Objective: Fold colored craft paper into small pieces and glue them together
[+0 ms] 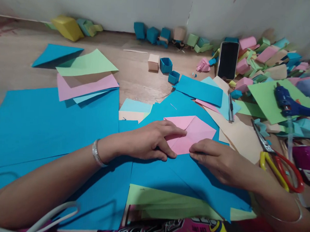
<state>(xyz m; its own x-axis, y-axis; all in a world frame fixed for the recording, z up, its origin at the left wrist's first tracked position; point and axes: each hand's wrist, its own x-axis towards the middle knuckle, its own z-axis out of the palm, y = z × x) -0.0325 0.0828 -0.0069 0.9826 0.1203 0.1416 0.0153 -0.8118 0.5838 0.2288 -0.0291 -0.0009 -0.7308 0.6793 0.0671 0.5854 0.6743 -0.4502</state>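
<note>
A folded pink paper (201,132) lies on blue sheets in front of me, with crease lines meeting near its middle. My left hand (153,138) rests on its left side, fingers stretched out and pressing it down. At the lower right edge, my right hand (217,160) pinches the pink paper between thumb and fingers. Under both hands spreads the large blue paper (157,175). Part of the pink sheet is hidden beneath my left fingers.
Scissors (274,157), a glue gun (288,102), a cutter knife (230,108) and a phone (228,60) lie on the right. Paper boxes (166,65) stand farther back, beside a heap of folded pieces (269,54). Folded sheets (87,64) lie at left.
</note>
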